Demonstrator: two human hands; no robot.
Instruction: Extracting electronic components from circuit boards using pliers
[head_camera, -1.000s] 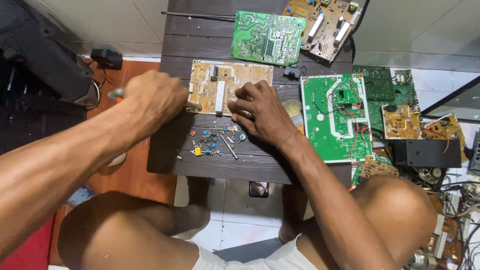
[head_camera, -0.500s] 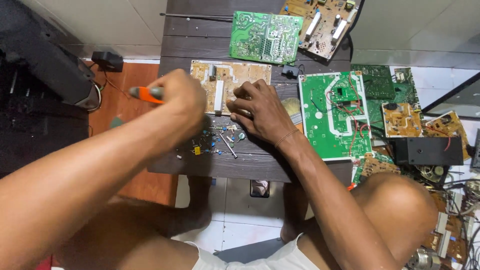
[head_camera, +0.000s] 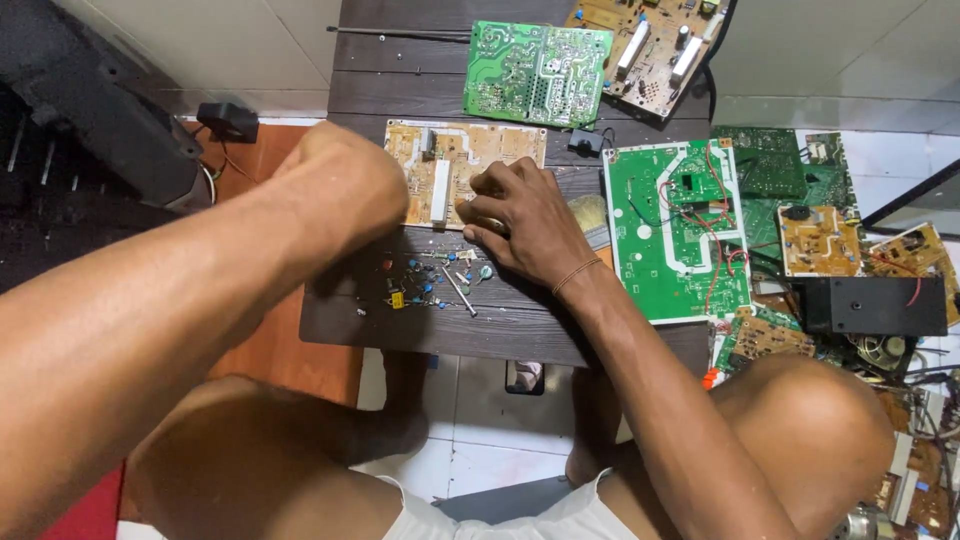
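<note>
A tan circuit board (head_camera: 480, 148) with a white upright part (head_camera: 440, 190) lies on a dark slatted table (head_camera: 400, 95). My left hand (head_camera: 345, 190) is curled over the board's left end, seen from the back. Its fingers and the orange-handled tool it held a moment ago are hidden under it. My right hand (head_camera: 525, 225) rests on the board's lower right corner, fingers bent down onto its edge. Several small loose components (head_camera: 420, 285) and a thin metal rod (head_camera: 460, 292) lie just in front of the board.
A green board (head_camera: 535, 72) and another tan board (head_camera: 650, 40) lie at the table's far end. A large green board (head_camera: 670, 230) sits right of my right hand, over a brush (head_camera: 592, 212). More boards and a black box (head_camera: 870, 305) are piled at right. A black casing (head_camera: 90, 100) stands at left.
My left hand has swung from the table's left edge in over the tan board's left end, carrying the orange-handled tool, which is now out of sight. My right hand has stayed put.
</note>
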